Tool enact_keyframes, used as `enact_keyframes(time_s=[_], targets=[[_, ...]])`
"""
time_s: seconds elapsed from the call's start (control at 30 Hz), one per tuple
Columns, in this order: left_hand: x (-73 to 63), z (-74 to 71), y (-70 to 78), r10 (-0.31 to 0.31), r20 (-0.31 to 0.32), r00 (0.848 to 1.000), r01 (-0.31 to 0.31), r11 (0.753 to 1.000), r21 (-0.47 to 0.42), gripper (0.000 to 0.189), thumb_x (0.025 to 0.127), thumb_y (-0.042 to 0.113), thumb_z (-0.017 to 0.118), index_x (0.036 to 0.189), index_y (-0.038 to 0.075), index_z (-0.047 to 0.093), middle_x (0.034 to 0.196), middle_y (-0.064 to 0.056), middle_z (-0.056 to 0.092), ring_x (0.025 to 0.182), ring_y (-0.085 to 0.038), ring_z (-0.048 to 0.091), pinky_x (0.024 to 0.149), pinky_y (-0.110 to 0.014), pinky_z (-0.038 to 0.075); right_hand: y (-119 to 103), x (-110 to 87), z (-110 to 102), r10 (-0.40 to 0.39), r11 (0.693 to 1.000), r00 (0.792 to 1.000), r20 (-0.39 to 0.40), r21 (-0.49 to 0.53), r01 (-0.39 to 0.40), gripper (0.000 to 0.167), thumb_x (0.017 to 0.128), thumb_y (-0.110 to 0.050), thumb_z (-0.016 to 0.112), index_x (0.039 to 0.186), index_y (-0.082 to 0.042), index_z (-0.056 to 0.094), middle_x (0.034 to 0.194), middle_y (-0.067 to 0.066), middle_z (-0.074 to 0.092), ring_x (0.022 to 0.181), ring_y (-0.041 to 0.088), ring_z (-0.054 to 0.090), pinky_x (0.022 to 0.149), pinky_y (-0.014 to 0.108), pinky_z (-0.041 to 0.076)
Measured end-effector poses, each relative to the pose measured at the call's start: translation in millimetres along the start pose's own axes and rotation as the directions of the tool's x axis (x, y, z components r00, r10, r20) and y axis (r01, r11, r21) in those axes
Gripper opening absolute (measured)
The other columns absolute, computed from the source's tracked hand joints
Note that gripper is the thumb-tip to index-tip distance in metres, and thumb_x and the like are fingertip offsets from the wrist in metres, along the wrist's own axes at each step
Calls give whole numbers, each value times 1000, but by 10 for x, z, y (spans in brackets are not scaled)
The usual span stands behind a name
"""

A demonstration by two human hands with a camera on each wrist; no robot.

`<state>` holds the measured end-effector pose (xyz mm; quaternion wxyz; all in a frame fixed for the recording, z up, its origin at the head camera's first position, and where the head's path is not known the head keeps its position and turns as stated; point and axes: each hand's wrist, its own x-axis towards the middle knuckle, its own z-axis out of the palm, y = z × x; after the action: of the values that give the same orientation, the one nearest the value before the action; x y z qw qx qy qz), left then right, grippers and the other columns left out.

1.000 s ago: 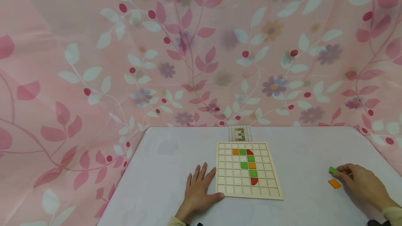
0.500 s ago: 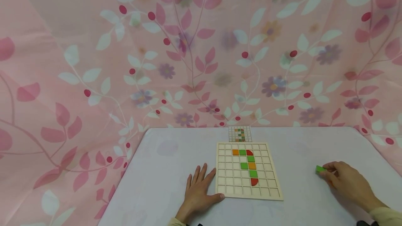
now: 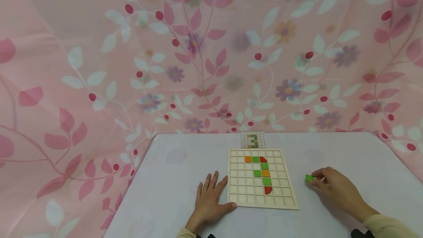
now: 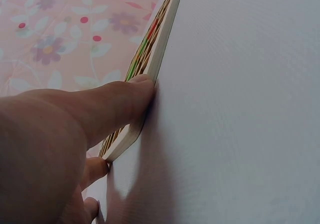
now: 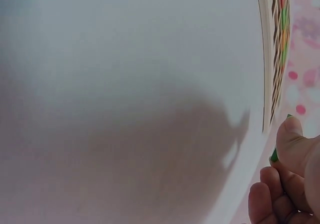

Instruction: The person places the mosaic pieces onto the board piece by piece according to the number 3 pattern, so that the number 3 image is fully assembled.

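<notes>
In the head view, my right hand pinches a green tile between thumb and fingertips, over the table to the right of a wooden grid board. The right wrist view shows only slivers of this tile by the thumb. My left hand lies with fingers spread at the board's left side. Its thumb presses the board's near left corner, and the index fingertip touches the left edge. Green squares, orange squares and red rounded pieces sit in the board's cells, forming a bent column.
Behind the board, a small pattern card shows a grid with coloured cells. The white table ends at a pink floral cloth hanging at the back and sides.
My right hand has moved left toward the board, carrying the green tile. The orange tile that lay beside it is no longer in sight. My left hand has stayed put.
</notes>
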<state>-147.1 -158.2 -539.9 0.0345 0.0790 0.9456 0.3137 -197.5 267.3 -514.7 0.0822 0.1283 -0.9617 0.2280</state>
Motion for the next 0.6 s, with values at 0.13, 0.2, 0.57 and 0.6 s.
enact_keyframes(time_s=[0.13,0.2,0.57,0.6], targets=[[5,-23,15,-8,11,1000,8,1000,13,94,84,62,79,162,20,47,176,-15,24,164,-44,14,126,-75,8,-153,13,36,-22,1000,1000,9,12,21,26,90,-27,86,105,-9,75,94,-5,67,79,6,59,63,22,49],[4,-31,24,-15,16,1000,15,1000,9,94,84,61,79,162,20,46,177,-15,24,165,-43,13,126,-74,7,-222,23,51,-22,1000,1000,17,11,22,27,89,-28,86,105,-10,74,94,-6,66,81,6,58,64,23,49],[-6,-39,38,-11,14,1000,10,1000,15,93,83,60,80,161,19,48,176,-15,25,165,-43,14,126,-74,8,-519,96,268,-29,999,999,45,35,27,27,87,-28,87,105,-13,75,96,-7,66,87,10,59,69,26,52],[-12,-37,40,-9,15,1000,9,1000,12,93,83,60,80,161,19,48,176,-15,25,164,-43,14,126,-74,9,-541,101,286,-30,999,998,50,42,28,26,88,-28,87,105,-13,75,96,-7,66,87,9,58,69,26,52]])
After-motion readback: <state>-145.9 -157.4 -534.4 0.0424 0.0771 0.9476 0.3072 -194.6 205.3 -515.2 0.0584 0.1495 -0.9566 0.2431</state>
